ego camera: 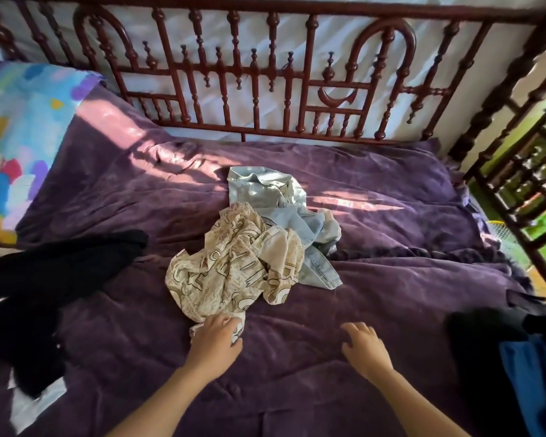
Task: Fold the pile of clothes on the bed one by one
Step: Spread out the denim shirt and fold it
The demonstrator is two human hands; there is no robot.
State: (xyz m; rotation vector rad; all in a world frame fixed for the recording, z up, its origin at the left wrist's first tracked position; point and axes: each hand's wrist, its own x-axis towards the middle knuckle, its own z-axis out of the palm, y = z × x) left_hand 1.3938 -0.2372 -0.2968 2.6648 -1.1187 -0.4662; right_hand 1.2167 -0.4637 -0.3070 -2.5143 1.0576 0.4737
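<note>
The pile of clothes (259,241) lies crumpled mid-way up the bed (391,294), at my 12 o'clock. My left hand (216,337) curls on the near hem of its cream printed garment (234,272), likely light and limp, best lifted by two corners. At 3 o'clock my right hand (364,345) hovers loosely spread, empty.

One head-worn view looks forward and down from the near edge of the bed (297,357), close in, facing its far railing (297,8).
</note>
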